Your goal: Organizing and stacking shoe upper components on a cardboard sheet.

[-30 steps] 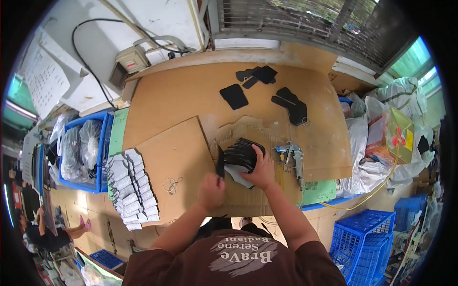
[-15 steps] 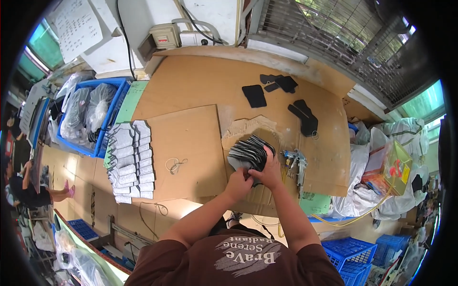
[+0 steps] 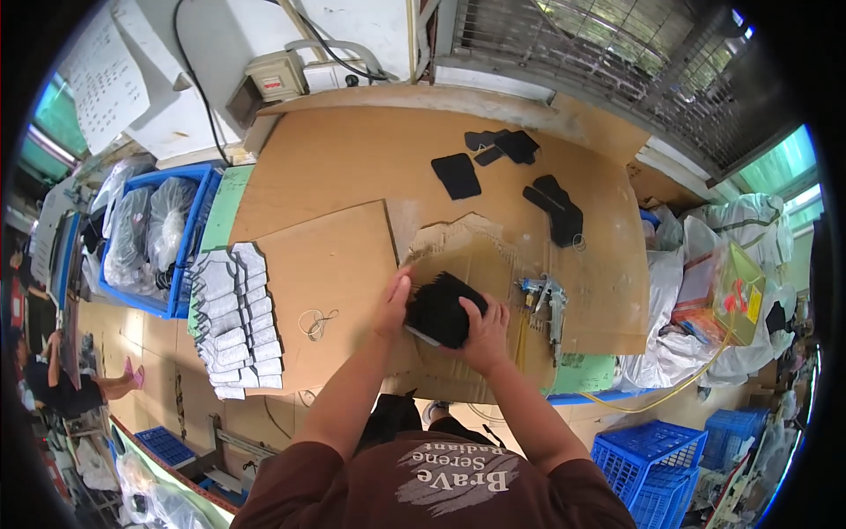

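Observation:
Between my two hands is a stack of black cut fabric pieces [image 3: 443,309], black face up, with slightly uneven layers at its far edge. My left hand [image 3: 390,306] presses along the stack's left side, fingers held together and pointing away from me. Around the right edge curls my right hand [image 3: 487,335], its fingers bent over the top. A torn-edged piece of cardboard [image 3: 467,242] lies beneath the stack; whether the stack rests on it or is slightly raised I cannot tell. Right of my right hand lies a metal spray gun [image 3: 548,309] with a blue part.
Overlapping grey pieces [image 3: 238,322] lie in rows at the left, beside a loose elastic band [image 3: 315,324]. More black pieces [image 3: 557,212] are farther back. A blue crate [image 3: 198,229] with plastic bags stands left; a yellow hose [image 3: 634,411] hangs over the right edge.
The stack was fanned out with grey showing; now it is turned black face up and more squared. My left hand has moved from the near edge to the left side.

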The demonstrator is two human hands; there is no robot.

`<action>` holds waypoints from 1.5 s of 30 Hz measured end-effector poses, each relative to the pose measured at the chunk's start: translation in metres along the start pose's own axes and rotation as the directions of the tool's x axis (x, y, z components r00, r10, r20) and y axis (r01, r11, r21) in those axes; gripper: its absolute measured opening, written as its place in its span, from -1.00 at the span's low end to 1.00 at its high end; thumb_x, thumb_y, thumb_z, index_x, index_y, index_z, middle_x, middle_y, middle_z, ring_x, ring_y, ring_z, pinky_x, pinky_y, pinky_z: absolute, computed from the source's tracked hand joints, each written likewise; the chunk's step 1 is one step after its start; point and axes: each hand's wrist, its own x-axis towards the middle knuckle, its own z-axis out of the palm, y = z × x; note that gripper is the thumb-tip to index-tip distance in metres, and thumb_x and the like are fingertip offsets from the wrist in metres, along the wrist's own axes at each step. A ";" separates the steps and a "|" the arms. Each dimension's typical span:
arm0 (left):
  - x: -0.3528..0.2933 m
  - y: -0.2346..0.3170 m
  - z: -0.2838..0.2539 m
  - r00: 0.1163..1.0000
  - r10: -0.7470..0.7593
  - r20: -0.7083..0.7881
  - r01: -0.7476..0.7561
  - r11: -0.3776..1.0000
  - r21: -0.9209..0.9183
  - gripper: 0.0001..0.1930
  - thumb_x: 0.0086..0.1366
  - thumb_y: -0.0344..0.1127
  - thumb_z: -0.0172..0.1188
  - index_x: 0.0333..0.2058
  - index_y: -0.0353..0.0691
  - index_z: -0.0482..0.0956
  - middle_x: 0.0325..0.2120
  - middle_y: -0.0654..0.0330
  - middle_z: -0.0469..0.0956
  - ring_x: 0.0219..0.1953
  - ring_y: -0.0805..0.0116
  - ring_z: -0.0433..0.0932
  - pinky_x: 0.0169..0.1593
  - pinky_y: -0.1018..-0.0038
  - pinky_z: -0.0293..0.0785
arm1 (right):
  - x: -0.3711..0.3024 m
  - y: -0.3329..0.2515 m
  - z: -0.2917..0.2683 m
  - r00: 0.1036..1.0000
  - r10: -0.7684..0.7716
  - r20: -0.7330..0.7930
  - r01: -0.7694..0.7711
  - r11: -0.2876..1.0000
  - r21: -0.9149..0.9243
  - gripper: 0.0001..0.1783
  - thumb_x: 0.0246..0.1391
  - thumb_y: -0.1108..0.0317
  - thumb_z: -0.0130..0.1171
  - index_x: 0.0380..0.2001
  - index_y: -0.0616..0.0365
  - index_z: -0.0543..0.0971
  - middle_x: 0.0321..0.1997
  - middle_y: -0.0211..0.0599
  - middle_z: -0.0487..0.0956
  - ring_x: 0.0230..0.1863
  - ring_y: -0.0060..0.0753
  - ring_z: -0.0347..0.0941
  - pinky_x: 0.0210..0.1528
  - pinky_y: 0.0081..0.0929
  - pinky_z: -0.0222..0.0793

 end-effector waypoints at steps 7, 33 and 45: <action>0.013 0.051 0.036 0.828 -0.275 0.489 0.428 0.873 -0.234 -0.49 0.29 -0.07 -0.18 0.09 -0.31 0.19 -0.03 0.12 0.35 -0.02 0.35 0.34 0.08 0.43 0.22 | 0.011 0.020 -0.016 0.993 0.116 0.038 -0.122 0.957 0.262 -0.04 -0.59 0.34 0.40 0.03 -0.15 0.18 -0.02 -0.07 0.27 0.02 -0.06 0.22 0.07 -0.23 0.10; -0.104 -0.009 0.032 0.982 -0.118 -0.147 0.173 0.876 0.450 -0.48 0.12 -0.22 0.16 -0.05 -0.46 0.24 -0.31 0.05 0.46 -0.33 0.32 0.47 -0.28 0.46 0.44 | -0.029 0.132 -0.012 0.881 0.447 -0.154 -0.420 0.889 0.181 -0.33 -0.33 0.16 0.33 -0.13 0.24 0.34 -0.38 -0.14 0.44 -0.31 -0.24 0.41 -0.24 -0.39 0.33; -0.132 0.033 0.057 0.978 -0.113 -0.174 0.197 0.760 0.619 -0.64 0.00 -0.15 0.28 -0.52 -0.38 0.42 -0.68 0.18 0.44 -0.61 0.41 0.45 -0.50 0.50 0.39 | -0.031 0.196 -0.032 0.738 0.628 0.247 -0.674 0.705 0.219 -0.59 -0.46 0.37 0.24 -0.41 0.29 0.44 -0.55 -0.14 0.49 -0.50 -0.21 0.47 -0.47 -0.39 0.38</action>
